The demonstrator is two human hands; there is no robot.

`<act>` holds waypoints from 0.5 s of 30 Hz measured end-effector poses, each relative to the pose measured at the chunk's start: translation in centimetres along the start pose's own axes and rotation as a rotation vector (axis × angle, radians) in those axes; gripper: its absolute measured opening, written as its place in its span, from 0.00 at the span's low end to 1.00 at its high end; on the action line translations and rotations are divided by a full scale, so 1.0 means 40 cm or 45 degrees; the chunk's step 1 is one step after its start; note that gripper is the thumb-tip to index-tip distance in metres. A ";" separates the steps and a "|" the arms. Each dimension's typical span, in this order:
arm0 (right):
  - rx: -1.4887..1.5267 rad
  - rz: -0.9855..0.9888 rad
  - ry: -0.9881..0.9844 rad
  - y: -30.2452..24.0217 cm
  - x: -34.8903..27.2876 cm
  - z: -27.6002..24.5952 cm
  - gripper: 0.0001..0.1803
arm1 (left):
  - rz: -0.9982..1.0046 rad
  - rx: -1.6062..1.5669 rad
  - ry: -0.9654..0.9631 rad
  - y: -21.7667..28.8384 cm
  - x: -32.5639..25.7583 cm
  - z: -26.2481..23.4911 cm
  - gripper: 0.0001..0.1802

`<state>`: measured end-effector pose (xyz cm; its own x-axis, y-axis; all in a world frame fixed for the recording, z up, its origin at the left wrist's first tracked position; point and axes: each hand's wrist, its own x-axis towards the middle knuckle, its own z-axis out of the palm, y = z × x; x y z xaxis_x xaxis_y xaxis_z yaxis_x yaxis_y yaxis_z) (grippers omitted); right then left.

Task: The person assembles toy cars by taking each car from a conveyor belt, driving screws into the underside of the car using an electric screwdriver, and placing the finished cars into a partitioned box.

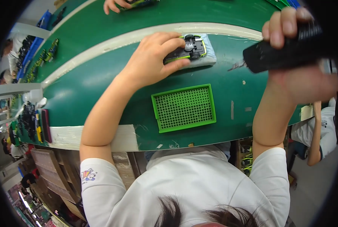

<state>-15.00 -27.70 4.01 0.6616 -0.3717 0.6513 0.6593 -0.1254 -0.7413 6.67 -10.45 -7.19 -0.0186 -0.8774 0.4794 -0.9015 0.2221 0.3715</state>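
A toy car (193,47) with a black underside and lime-green edging lies wheels up on a pale blue-white pad (210,55). My left hand (154,56) is closed around one end of it, thumb on the near side and fingers over the top. Up at the right, my right hand (305,85) grips a black power screwdriver (271,56), raised off the table. Its thin metal bit (236,66) points left toward the car, apart from it; whether a screw sits on the tip is too blurred to tell. Nearer my body rests a green perforated tray (184,108).
A curved white rail (119,41) crosses the green table (78,98) beyond my hands. Past it, another person's hand (114,5) touches a green-black toy. More such toys (44,60) line the far left. Another person (316,128) is at the right.
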 end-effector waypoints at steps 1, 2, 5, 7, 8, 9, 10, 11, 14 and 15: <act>-0.015 0.030 -0.017 0.007 -0.009 0.021 0.51 | 0.005 0.015 0.039 -0.007 -0.007 0.005 0.18; 0.033 0.038 -0.050 0.016 -0.034 0.049 0.53 | 0.000 -0.018 0.061 -0.008 -0.004 0.009 0.18; 0.163 0.048 -0.103 0.077 -0.123 0.144 0.57 | 0.013 0.010 0.065 -0.019 -0.027 0.011 0.16; 0.133 0.061 -0.081 0.108 -0.160 0.180 0.58 | 0.021 -0.031 0.093 -0.024 -0.029 0.027 0.16; 0.114 0.066 -0.096 0.117 -0.170 0.193 0.58 | 0.041 -0.044 0.103 -0.023 -0.025 0.028 0.16; 0.099 0.072 -0.111 0.125 -0.177 0.206 0.59 | 0.043 -0.072 0.106 -0.022 -0.022 0.030 0.16; 0.098 0.088 -0.122 0.134 -0.180 0.221 0.59 | 0.029 -0.080 0.117 -0.023 -0.020 0.032 0.16; 0.108 0.113 -0.108 0.142 -0.183 0.235 0.59 | 0.027 -0.077 0.110 -0.023 -0.019 0.035 0.16; 0.111 0.150 -0.116 0.168 -0.187 0.254 0.60 | 0.062 -0.160 0.066 -0.021 -0.020 0.020 0.16; 0.123 0.157 -0.129 0.174 -0.187 0.256 0.60 | 0.050 -0.157 0.074 -0.022 -0.021 0.025 0.16</act>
<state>-11.69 -16.37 -4.35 0.7687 -0.2837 0.5732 0.5991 0.0058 -0.8006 7.05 -10.35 -8.69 -0.0246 -0.8418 0.5392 -0.8404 0.3095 0.4449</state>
